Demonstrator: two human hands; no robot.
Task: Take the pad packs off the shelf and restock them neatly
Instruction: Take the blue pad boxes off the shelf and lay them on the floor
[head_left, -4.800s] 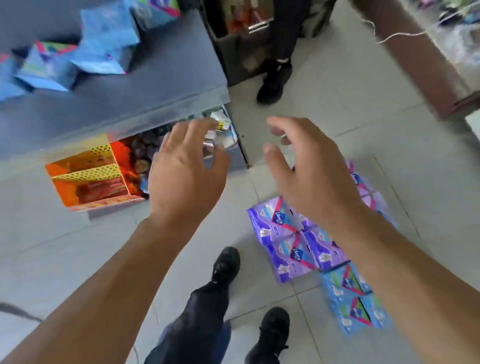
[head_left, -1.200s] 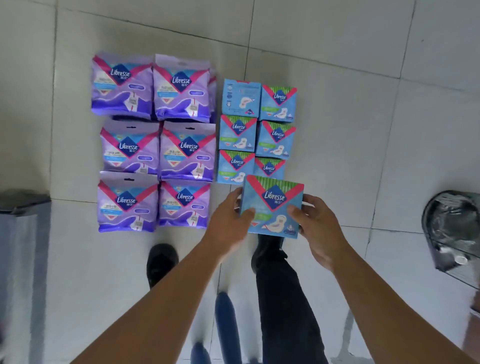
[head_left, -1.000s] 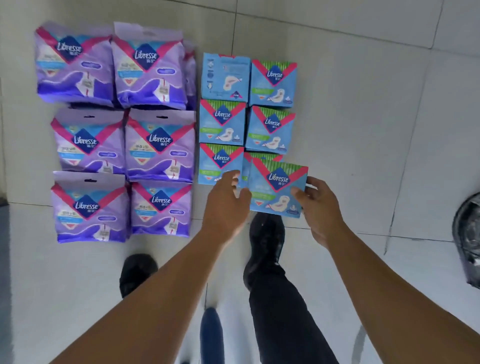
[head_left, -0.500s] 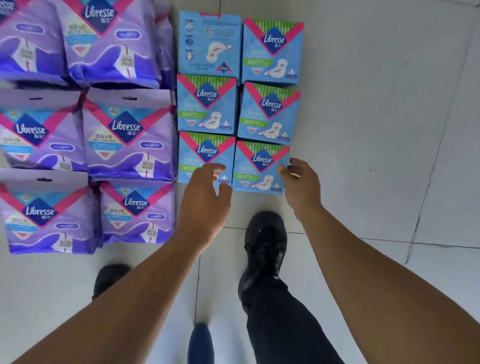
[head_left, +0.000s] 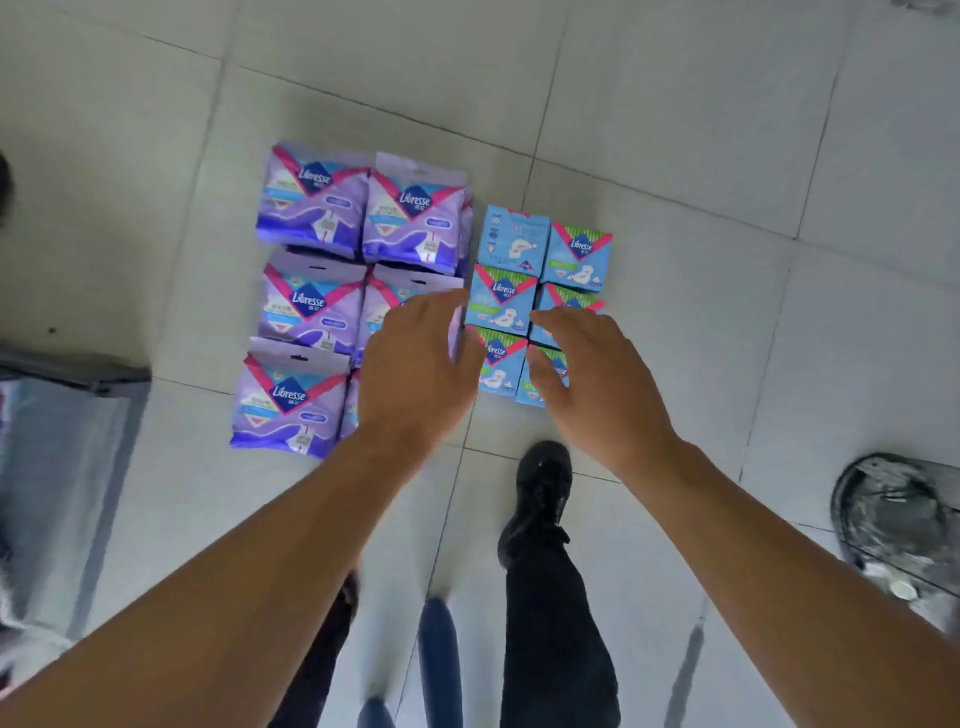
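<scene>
Several purple pad packs (head_left: 306, 306) lie in two columns on the tiled floor. To their right, several smaller blue pad packs (head_left: 501, 301) lie in two tight columns. My left hand (head_left: 418, 371) hovers over the seam between purple and blue packs, fingers relaxed and spread, holding nothing. My right hand (head_left: 597, 382) hovers over the nearest blue packs (head_left: 543, 387), fingers loosely spread, empty. Both hands hide parts of the packs beneath them.
My black shoe (head_left: 540, 493) and dark trouser leg stand just below the blue packs. A grey shelf edge (head_left: 67, 415) sits at the left. A dark bin with a shiny liner (head_left: 898, 519) stands at the right. Pale floor tiles (head_left: 727, 156) surround the packs.
I set the blue pack I carried into the near right spot of the blue columns and let go. Both hands have since lifted away and the view has pulled back.
</scene>
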